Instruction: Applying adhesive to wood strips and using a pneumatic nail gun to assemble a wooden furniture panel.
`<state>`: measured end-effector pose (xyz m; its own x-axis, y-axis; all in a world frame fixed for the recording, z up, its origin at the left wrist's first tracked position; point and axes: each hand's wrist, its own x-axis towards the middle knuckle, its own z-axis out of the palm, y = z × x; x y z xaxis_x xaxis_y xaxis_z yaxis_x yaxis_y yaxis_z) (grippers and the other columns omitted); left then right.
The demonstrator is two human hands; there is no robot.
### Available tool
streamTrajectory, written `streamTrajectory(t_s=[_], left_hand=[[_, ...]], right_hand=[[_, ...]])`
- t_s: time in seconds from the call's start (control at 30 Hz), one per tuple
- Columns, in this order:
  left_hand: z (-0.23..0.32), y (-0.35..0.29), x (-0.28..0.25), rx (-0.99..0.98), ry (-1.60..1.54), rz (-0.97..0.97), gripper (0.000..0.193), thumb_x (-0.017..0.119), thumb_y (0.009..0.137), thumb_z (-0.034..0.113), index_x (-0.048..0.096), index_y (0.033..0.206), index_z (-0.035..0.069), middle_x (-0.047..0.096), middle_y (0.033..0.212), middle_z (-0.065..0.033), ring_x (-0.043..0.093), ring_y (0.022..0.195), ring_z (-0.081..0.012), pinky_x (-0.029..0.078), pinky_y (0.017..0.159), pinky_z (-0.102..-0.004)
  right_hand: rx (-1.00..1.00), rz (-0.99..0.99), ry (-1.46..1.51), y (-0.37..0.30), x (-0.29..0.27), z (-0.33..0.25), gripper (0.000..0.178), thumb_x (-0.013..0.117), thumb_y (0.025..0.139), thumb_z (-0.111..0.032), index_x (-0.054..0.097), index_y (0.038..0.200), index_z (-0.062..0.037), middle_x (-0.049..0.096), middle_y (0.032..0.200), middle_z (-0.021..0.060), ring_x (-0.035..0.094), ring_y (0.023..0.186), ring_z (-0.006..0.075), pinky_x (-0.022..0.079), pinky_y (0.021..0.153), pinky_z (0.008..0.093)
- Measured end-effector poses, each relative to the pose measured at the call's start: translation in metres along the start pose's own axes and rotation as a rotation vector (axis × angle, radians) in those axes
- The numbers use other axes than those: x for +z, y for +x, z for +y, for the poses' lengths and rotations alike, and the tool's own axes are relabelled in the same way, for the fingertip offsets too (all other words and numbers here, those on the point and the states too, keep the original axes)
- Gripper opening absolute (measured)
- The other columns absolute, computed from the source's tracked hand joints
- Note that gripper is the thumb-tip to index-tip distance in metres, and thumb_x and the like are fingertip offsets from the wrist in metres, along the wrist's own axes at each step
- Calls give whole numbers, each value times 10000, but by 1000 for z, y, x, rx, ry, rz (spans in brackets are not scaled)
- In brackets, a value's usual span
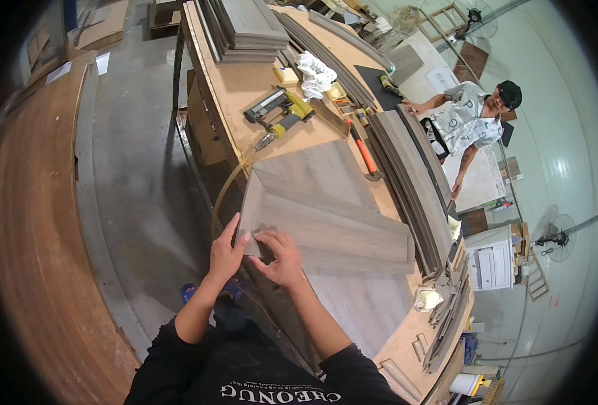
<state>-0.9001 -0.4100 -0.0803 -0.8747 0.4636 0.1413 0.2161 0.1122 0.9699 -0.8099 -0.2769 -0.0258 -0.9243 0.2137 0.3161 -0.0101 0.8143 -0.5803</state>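
A grey wood-grain cabinet door point(339, 226) with a raised frame lies at a slant on the workbench, its near-left corner between my hands. My left hand point(224, 256) grips that corner, fingers along the outer edge and thumb on the frame. Close beside it, my right hand point(280, 260) rests at the corner with its thumb and forefinger apart and curved; I see nothing held in it. A flat grey panel point(366, 304) lies beneath the door. Beyond the door are a yellow-and-black nail gun point(280, 111) and a hammer point(364, 152) with an orange-red handle.
Stacked grey panels point(248, 27) sit at the bench's far end. Long grey boards point(407, 182) line its right side, where a co-worker point(471, 125) has both hands on them. A white cloth point(316, 74) lies beyond the nail gun. A large brown board point(39, 223) stands left.
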Motion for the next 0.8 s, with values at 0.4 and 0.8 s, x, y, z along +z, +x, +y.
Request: streamTrajectory(t_s=[0.4, 0.8], left_hand=[[14, -4, 10, -111, -68, 71, 506, 594, 918, 190, 489, 1378, 8, 642, 1139, -264, 659, 1009, -357, 491, 879, -361], [15, -47, 4, -81, -138, 169, 420, 614, 874, 58, 577, 1284, -22, 679, 1038, -178, 680, 872, -198, 539, 777, -297]], right_hand=[[-19, -25, 26, 1, -2, 4, 492, 792, 684, -219, 649, 1138, -92, 638, 1141, 101, 589, 1003, 314, 477, 892, 399], [26, -101, 12, 6, -5, 2, 484, 788, 690, -222, 657, 1144, -117, 612, 1098, 113, 584, 980, 319, 478, 844, 409]])
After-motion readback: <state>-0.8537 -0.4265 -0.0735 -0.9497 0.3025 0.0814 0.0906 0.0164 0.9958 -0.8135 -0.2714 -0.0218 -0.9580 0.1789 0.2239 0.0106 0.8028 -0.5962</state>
